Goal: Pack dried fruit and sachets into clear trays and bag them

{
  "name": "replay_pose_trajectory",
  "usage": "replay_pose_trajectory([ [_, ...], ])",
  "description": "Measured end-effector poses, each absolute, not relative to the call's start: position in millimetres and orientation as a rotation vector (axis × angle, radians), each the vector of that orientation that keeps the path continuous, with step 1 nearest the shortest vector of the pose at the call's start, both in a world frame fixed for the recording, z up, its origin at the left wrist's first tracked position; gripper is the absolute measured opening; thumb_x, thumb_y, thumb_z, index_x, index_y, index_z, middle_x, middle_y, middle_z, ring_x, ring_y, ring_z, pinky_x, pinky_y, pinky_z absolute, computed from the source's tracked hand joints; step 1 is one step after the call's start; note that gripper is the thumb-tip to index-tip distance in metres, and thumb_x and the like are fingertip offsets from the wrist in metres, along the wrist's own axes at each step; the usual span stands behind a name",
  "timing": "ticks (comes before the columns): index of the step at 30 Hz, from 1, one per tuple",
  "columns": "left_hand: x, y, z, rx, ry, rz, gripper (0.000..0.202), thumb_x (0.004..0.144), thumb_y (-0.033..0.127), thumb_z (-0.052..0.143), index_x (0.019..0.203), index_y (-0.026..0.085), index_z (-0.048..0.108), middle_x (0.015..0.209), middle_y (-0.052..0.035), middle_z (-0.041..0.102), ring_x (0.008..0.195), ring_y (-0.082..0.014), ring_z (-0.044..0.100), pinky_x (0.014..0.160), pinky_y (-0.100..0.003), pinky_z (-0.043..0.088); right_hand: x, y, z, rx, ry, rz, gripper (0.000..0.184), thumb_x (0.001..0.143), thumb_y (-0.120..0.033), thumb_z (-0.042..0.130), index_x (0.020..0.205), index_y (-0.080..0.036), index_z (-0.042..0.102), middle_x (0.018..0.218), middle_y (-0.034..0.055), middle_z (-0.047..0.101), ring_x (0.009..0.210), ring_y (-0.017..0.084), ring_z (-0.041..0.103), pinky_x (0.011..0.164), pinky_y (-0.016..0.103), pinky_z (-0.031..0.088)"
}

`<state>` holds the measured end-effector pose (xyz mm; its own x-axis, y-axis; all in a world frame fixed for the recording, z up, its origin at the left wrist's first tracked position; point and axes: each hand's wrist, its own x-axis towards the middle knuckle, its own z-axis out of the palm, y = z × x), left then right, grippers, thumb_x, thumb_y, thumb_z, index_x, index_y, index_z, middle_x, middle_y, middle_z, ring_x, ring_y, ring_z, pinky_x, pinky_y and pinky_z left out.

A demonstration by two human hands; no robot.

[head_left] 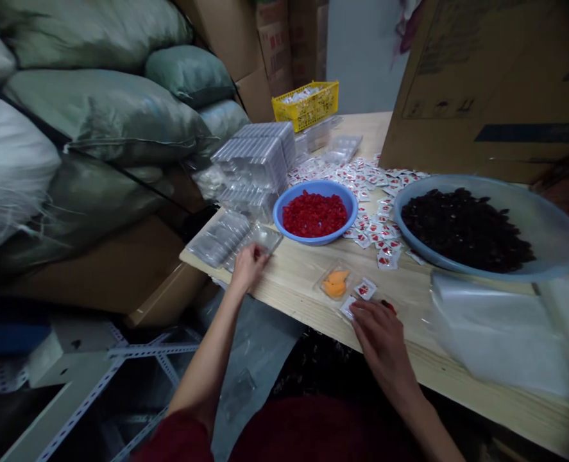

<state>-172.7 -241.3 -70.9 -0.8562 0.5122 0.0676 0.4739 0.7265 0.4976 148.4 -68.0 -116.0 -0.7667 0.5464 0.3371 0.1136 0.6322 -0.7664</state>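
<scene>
The left hand is stretched out to the bench's left corner. Its fingers curl over the near edge of an empty clear tray, the top one of a low pile that overhangs the corner. I cannot tell whether they pinch it or only rest on it.

The right hand lies near the front edge. Its fingers are stretched out and unclenched, pressing down on the near end of a small compartment tray, probably to keep the light plastic from sliding. One pocket of this tray holds orange pieces and another a red-and-white sachet. Something red shows just beside the fingertips, too small to identify.

The supplies seem arranged in an arc within arm's reach:
- A blue bowl full of red pieces.
- A wide grey-blue basin heaped with dark pieces.
- Loose sachets scattered between and behind the two.
- Taller stacks of clear trays behind the bowl.

A yellow basket sits at the far end, its contents unclear. A cardboard box stands behind the basin, and clear plastic bags lie flat on the right. Stuffed sacks are piled against the left.
</scene>
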Motion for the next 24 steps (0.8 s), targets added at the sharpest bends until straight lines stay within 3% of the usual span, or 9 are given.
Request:
replay_pose_trajectory([
  [4,-202.6,-246.4,-87.3,0.745,2.765,0.763,0.020,0.079,0.035,0.063,0.074,0.016,0.067,0.066,-0.0011,0.063,0.063,-0.0151,0.054,0.063,-0.027,0.039,144.7,-73.1,-136.9,-0.459,-2.371,0.698,0.029,0.097,-0.026,0.053,0.124,-0.029,0.063,0.132,0.0081,0.062,0.129,0.030,0.049,0.104,0.056,0.036],
  [9,-205.3,-246.1,-100.8,0.725,2.710,0.761,0.029,0.082,0.039,0.054,0.072,0.015,0.067,0.060,0.0010,0.059,0.057,-0.0125,0.049,0.056,-0.025,0.035,152.5,-69.1,-142.9,-0.413,-2.391,0.701,0.034,0.097,-0.023,0.052,0.130,-0.029,0.059,0.133,0.0079,0.061,0.131,0.030,0.048,0.104,0.055,0.038],
  [14,-200.3,-243.6,-94.5,0.725,2.749,0.636,0.026,0.086,0.034,0.052,0.075,0.016,0.067,0.065,-0.0013,0.062,0.061,-0.0144,0.053,0.060,-0.026,0.036,157.8,-68.2,-146.6,-0.394,-2.345,0.745,0.032,0.095,-0.023,0.056,0.125,-0.030,0.062,0.132,0.0085,0.061,0.129,0.032,0.049,0.103,0.057,0.041],
  [19,-187.9,-231.9,-85.4,0.763,2.836,0.453,0.020,0.087,0.022,0.049,0.080,0.016,0.067,0.077,-0.0095,0.069,0.075,-0.0208,0.061,0.070,-0.030,0.039,160.3,-68.8,-144.9,-0.398,-2.325,0.767,0.033,0.093,-0.022,0.058,0.125,-0.030,0.063,0.132,0.0096,0.060,0.128,0.033,0.050,0.101,0.059,0.043],
  [24,-180.8,-222.8,-78.5,0.811,2.869,0.380,0.015,0.083,0.020,0.053,0.079,0.016,0.066,0.084,-0.0136,0.069,0.080,-0.0245,0.063,0.074,-0.032,0.041,164.0,-67.9,-149.0,-0.388,-2.330,0.743,0.033,0.093,-0.021,0.057,0.125,-0.030,0.063,0.133,0.0093,0.060,0.130,0.033,0.050,0.100,0.059,0.045],
])
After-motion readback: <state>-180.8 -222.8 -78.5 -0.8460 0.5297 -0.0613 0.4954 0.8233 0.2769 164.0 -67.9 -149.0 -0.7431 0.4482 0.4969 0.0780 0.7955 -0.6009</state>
